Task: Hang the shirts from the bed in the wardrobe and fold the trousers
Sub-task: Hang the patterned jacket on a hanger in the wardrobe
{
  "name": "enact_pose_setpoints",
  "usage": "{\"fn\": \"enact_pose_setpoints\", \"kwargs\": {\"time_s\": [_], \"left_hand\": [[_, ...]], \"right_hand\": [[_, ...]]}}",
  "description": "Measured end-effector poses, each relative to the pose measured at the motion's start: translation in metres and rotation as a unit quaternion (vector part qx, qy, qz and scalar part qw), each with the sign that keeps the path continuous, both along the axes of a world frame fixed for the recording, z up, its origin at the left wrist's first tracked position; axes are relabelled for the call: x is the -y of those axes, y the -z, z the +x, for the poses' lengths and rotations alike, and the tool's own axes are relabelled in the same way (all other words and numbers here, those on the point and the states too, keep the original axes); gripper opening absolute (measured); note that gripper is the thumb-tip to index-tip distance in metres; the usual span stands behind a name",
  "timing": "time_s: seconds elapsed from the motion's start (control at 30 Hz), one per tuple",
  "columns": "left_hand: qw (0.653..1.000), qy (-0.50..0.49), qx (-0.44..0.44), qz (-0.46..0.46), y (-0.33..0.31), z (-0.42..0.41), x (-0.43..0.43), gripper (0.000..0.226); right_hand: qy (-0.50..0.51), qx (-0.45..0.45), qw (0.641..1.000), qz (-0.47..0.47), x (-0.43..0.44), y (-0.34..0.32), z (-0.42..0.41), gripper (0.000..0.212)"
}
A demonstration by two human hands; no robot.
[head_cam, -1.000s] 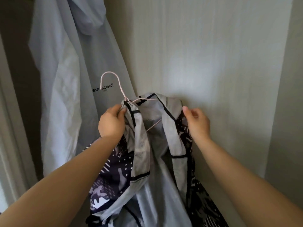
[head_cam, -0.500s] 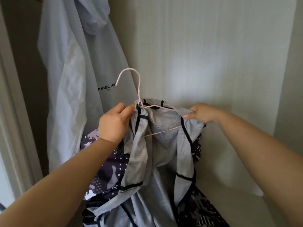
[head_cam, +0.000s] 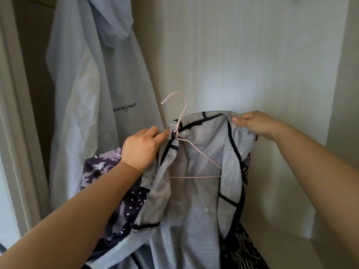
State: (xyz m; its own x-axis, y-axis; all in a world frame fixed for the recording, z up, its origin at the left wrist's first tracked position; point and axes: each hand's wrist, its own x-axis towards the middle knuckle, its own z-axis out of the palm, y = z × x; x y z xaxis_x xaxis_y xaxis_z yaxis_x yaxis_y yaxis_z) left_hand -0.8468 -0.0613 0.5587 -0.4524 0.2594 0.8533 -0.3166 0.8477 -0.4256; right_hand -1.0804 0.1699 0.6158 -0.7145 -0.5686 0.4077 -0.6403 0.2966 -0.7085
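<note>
A grey shirt (head_cam: pixel 196 200) with black seams and a dark patterned outside is held up inside the wardrobe, its mesh lining facing me. A thin pink wire hanger (head_cam: pixel 191 150) sits inside it, hook sticking up above the collar. My left hand (head_cam: pixel 142 147) pinches the fabric at the collar beside the hanger's neck. My right hand (head_cam: pixel 254 125) grips the shirt's right shoulder edge and pulls it out to the right.
A pale hooded jacket (head_cam: pixel 93 105) printed "sunscreen" hangs at the left of the wardrobe. The wardrobe's back wall (head_cam: pixel 252 65) is behind the shirt, a side panel (head_cam: pixel 343 94) at the right, a door frame (head_cam: pixel 13 133) at the left.
My right hand has drawn the shoulder outward to the right, spreading the shirt open over the hanger. The hanger's hook has turned and its bottom bar now shows.
</note>
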Motion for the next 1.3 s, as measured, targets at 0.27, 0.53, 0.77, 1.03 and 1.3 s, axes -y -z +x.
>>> {"fn": "enact_pose_setpoints", "kwargs": {"time_s": [0.27,0.53,0.77,1.03,1.3], "left_hand": [[0.943,-0.007,-0.057,0.327,-0.003,-0.034,-0.011,0.024],[0.881,0.065,-0.035,0.467,0.009,-0.028,0.008,0.025],[0.863,0.212,-0.026,0.458,0.011,-0.027,0.001,0.021],[0.836,0.105,-0.067,0.535,-0.022,-0.018,0.019,0.034],[0.91,0.075,-0.235,0.333,-0.058,-0.01,0.004,0.03]], "right_hand": [[-0.059,0.007,0.986,-0.154,0.041,-0.014,0.052,0.035],[0.031,-0.402,0.894,0.193,0.04,0.011,0.061,0.053],[-0.083,-0.23,0.963,0.112,0.062,0.023,0.062,0.019],[-0.005,-0.351,0.933,0.077,0.057,0.01,0.055,0.039],[0.122,-0.555,0.821,0.062,0.05,-0.02,0.051,0.032]]}}
